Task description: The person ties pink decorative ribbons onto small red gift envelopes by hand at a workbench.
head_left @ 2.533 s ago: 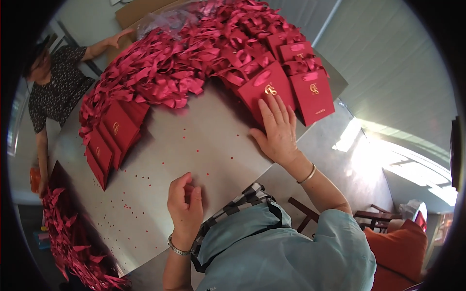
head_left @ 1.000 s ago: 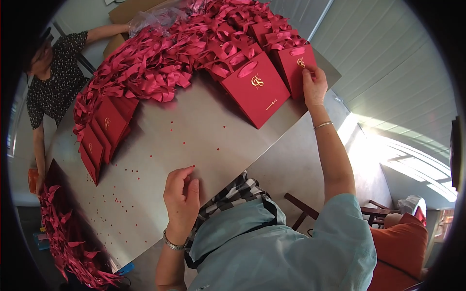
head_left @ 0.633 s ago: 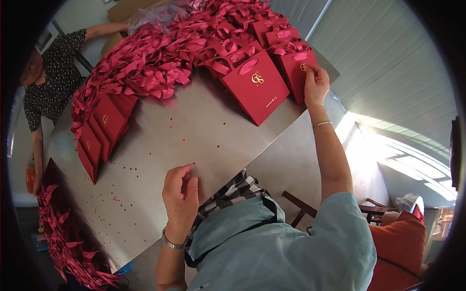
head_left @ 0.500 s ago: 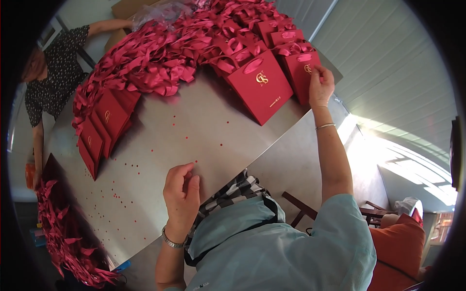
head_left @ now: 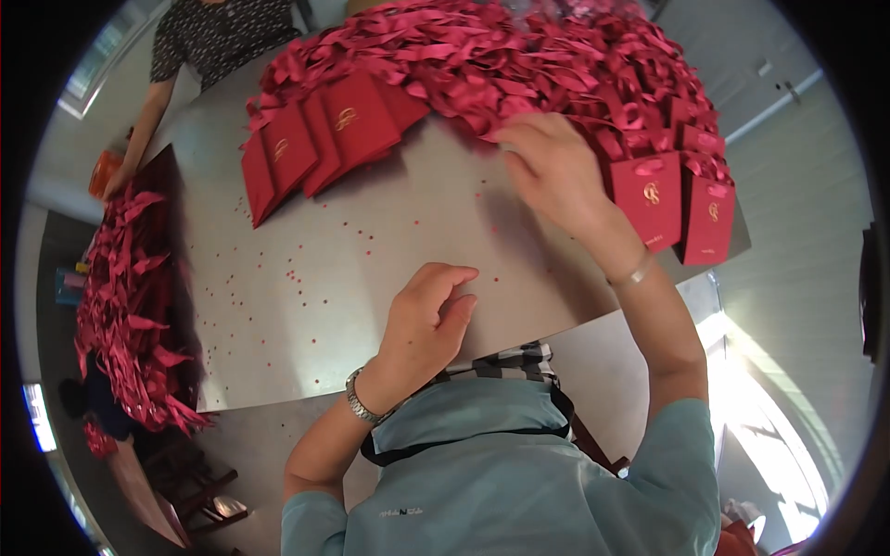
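Note:
My left hand [head_left: 426,320] hovers over the near edge of the metal table [head_left: 399,269], its fingers loosely bent, the thumb apart from them and nothing visible between. Reaching forward, my right hand [head_left: 556,176] is above the table beside the heap of dark pink ribbon handles [head_left: 464,56]. Its fingers are stretched and the thumb stands apart, with nothing seen in it. Left of that hand lies a fanned stack of red paper gift bags [head_left: 352,125] with gold print. To its right, a red gift bag [head_left: 644,208] and another red bag [head_left: 709,222] rest with their ribbon handles up.
Many small red dots [head_left: 297,275] are scattered over the table's left part. Another pile of ribbon-handled bags [head_left: 130,306] sits at the left end. Across the table, a co-worker [head_left: 222,42] in a dark patterned top extends an arm toward that pile.
My right hand has left the red bag at the far right and moved left over the table. The view has turned, so the bags appear shifted right. My left hand keeps its loosely bent pose.

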A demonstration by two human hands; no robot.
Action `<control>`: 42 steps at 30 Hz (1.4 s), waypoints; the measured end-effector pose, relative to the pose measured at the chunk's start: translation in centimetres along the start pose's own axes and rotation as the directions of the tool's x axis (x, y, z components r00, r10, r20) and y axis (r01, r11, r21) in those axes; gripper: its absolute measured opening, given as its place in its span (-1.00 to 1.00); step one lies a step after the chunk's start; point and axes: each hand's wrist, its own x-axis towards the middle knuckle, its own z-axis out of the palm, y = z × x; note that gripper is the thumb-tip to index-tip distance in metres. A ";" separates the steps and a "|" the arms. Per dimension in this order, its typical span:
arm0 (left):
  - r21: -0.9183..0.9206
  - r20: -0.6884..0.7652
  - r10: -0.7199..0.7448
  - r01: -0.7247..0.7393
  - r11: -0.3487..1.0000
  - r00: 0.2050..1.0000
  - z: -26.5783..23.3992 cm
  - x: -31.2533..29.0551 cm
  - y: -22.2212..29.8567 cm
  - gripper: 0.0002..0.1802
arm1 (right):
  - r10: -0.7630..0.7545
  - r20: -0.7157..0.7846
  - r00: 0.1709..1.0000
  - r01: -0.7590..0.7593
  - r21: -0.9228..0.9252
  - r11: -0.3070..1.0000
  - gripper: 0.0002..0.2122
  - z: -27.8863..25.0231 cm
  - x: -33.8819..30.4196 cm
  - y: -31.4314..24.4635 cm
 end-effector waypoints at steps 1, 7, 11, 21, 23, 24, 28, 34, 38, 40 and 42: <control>0.000 0.009 -0.028 0.028 1.000 1.000 -0.5 -0.2 0.1 -0.73 | 0.011 0.041 0.999 -0.010 -0.030 0.999 -0.84 2.1 0.6 0.6; 0.512 -0.348 0.259 -0.048 0.858 0.901 -8.0 1.0 -1.4 -0.68 | 0.103 0.241 0.965 0.023 -0.472 0.882 -0.86 9.2 5.4 3.0; 0.816 -0.440 0.261 0.261 0.516 0.859 -15.8 3.6 -5.6 -0.43 | 0.047 0.192 0.980 0.055 -0.493 0.868 -0.93 9.9 4.7 3.7; 0.845 -0.365 0.138 0.266 0.463 0.921 -18.6 4.2 -9.8 -0.72 | -0.005 0.026 1.000 0.008 -0.107 0.994 -0.98 5.8 3.0 -2.5; 0.872 -0.358 0.268 0.218 0.438 0.894 -19.0 2.6 -9.6 -0.74 | -0.043 0.080 0.996 0.037 0.071 0.997 -0.96 4.3 1.3 -4.3; 0.882 -0.347 0.325 0.187 0.433 0.880 -19.1 1.4 -8.7 -0.74 | -0.057 0.202 0.978 0.045 0.064 0.997 -0.95 3.1 0.6 -5.2; 0.918 -0.197 0.264 0.083 0.389 0.944 -16.3 -6.6 -3.2 -0.64 | -0.096 0.342 0.935 0.120 -0.049 0.992 -0.93 -0.6 -2.6 -5.8; 0.780 -0.169 0.118 0.059 0.623 0.979 -13.0 -10.8 0.3 -0.54 | 0.013 0.638 0.770 0.000 -0.021 1.000 -0.93 -5.1 -4.5 -4.5; 0.743 -0.099 0.143 -0.022 0.669 0.985 -11.9 -5.0 1.2 -0.55 | 0.170 0.428 0.888 -0.180 -0.017 0.983 -0.82 -2.5 -1.4 -4.5; 0.774 0.007 0.104 -0.072 0.629 0.995 -11.0 -2.3 -0.2 -0.50 | 0.168 0.366 0.915 -0.199 0.047 0.979 -0.77 1.6 0.4 -3.6; 0.817 0.131 0.016 -0.117 0.565 0.991 -10.5 0.0 -1.2 -0.44 | 0.088 0.296 0.951 -0.082 -0.033 0.996 -0.78 6.2 1.9 -2.7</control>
